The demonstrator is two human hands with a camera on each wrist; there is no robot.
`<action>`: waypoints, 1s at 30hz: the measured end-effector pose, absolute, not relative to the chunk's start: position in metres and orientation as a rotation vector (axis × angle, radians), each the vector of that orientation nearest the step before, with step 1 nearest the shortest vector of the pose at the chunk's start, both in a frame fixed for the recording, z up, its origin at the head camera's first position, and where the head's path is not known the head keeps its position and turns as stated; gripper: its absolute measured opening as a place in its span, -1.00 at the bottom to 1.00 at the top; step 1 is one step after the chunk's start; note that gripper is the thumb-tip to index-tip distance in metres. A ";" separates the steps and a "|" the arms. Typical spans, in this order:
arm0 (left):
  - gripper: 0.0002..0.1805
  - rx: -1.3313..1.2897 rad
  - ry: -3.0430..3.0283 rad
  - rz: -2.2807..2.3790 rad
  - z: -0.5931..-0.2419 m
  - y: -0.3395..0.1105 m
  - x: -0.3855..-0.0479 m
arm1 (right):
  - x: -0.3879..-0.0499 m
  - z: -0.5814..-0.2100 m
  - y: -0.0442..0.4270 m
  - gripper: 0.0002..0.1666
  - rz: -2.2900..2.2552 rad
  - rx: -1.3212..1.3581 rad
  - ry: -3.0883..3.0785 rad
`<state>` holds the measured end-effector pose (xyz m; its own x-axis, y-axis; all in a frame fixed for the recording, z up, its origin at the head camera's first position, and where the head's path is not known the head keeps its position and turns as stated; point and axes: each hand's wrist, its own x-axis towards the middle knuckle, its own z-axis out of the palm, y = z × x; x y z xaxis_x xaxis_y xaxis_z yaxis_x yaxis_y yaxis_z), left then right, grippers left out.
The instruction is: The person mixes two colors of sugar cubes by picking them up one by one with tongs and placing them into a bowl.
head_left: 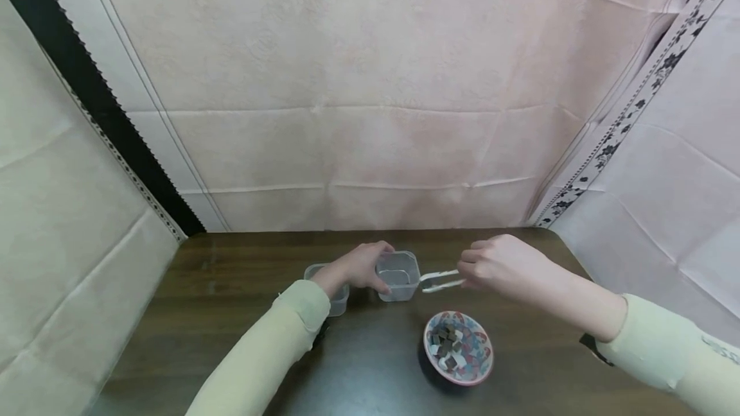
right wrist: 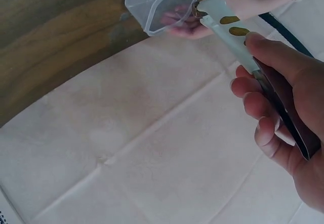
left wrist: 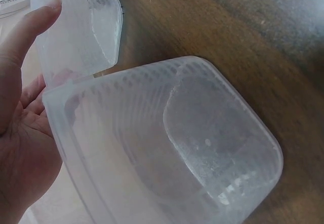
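My left hand (head_left: pixel 365 266) spans the left side of a clear plastic container (head_left: pixel 399 275), thumb at its near side and fingers at its far side. Under the left wrist is a second clear container (head_left: pixel 338 300), which fills much of the left wrist view. My right hand (head_left: pixel 502 263) grips a pair of tongs (head_left: pixel 440 280) with pale slotted ends and dark handles. The tong tips point left, at the right edge of the first container. Something small and brown shows at the tips (right wrist: pixel 197 10) in the right wrist view, too small to identify.
A patterned bowl (head_left: pixel 480 374) with a pink rim stands on the near side, holding several brown and white cubes (head_left: pixel 448 345). The brown wooden table (head_left: pixel 231 313) meets a hanging pale cloth (head_left: pixel 347 146) at the back, with more cloth on both sides.
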<state>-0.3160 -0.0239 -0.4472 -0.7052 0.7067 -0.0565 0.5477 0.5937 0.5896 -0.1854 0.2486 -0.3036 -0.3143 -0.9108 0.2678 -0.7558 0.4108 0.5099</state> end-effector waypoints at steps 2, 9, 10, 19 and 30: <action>-0.07 1.022 2.543 0.798 -0.446 -0.025 -0.316 | -0.178 -0.305 0.252 -0.58 -0.385 1.420 -2.169; -0.08 1.008 2.535 0.798 -0.443 -0.026 -0.314 | -0.156 -0.318 0.260 -0.57 -0.392 1.407 -2.258; -0.08 1.007 2.534 0.797 -0.444 -0.026 -0.315 | -0.153 -0.320 0.261 -0.57 -0.399 1.408 -2.274; -0.09 0.981 2.519 0.793 -0.448 -0.024 -0.318 | -0.140 -0.332 0.257 -0.57 -0.486 1.397 -2.437; -0.08 1.005 2.528 0.811 -0.446 -0.024 -0.316 | -0.161 -0.320 0.259 -0.64 -0.340 1.323 -2.557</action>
